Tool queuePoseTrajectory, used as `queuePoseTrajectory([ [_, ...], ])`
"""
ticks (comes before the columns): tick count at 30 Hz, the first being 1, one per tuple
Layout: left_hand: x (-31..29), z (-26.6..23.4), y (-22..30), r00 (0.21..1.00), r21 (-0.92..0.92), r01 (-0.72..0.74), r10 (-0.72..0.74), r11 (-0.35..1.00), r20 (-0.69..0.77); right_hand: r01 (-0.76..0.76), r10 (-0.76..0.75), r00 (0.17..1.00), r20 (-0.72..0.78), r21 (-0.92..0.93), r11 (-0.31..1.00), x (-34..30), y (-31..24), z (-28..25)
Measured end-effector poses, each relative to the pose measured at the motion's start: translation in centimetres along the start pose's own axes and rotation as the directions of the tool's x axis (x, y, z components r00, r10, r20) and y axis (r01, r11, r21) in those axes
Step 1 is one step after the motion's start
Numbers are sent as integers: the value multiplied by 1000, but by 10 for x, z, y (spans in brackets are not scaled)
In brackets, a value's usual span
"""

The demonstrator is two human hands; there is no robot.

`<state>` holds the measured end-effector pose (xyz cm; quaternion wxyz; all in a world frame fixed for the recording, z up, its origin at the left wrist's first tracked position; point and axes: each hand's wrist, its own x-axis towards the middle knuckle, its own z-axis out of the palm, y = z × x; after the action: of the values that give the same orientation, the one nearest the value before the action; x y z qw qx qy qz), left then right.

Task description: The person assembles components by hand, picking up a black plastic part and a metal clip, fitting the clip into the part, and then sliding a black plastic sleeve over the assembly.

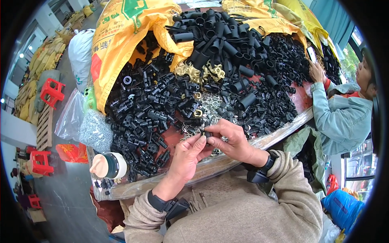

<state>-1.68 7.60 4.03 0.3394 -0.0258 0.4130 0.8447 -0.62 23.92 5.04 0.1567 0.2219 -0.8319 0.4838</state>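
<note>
In close: held a small dark part (209, 135) up between both hands, above the near side of the bench (278, 136), just short of the scattered metal hooks (212, 106). Clamped on it from one side with thumb and forefinger of the left hand (185, 157); pinched it from the other with thumb and forefinger of the right hand (235, 142). Could not tell its full shape, mostly covered by the fingers (219, 127).

Looked like fine fingertip work, and called for a light, even pinch! Paid to steady the part with one hand and do the moving with the other, bringing both thumbs square so as not to tilt it. Needed wrists low and quiet, and an open line of sight past the thumbs.

Risked, with any slip, a drop toward the hooks and a fiddly search. Had trouble waiting on both flanks, too: a great heap of black fittings (139, 111) to the left, a spread of small black clips (279, 105) to the right. Called for no squeezing, then, just patient pressure.
</note>
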Motion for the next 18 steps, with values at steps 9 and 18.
queuePoseTrajectory([
  [9,3,-1,-1,993,58,44,-50,997,104,144,-147,989,-10,-156,977,-14,7,-12],
  [18,3,-24,3,996,111,28,-37,993,81,42,70,991,114,-764,644,-3,86,-104],
])
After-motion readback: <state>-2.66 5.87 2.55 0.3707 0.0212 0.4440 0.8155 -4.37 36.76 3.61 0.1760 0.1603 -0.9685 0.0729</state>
